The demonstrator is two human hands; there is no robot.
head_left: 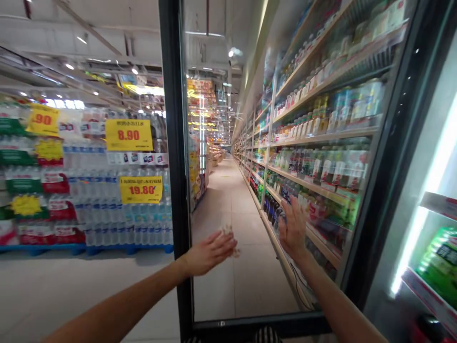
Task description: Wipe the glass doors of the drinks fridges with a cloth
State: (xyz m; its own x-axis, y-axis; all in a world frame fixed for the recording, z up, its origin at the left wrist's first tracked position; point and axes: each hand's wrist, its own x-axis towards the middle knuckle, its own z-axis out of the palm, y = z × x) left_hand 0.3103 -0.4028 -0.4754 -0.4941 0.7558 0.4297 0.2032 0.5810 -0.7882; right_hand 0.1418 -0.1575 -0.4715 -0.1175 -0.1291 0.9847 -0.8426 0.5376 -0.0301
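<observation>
A dark-framed glass cooler door stands open in front of me. Flat, with its fingers stretched out, my left hand is at the glass beside the left frame; a faint reflection shows by its fingertips. My right hand is raised with fingers apart in front of the pane, over the mirrored lower shelves. Whether its palm touches the glass I cannot tell. Neither hand holds anything. Through or in the glass appear shelves of bottles and a long aisle floor.
On the left, packs of bottled water are stacked on blue pallets, with yellow price signs on them. At the right edge, the lit cooler interior holds a green package on a shelf. Pale floor spreads at lower left.
</observation>
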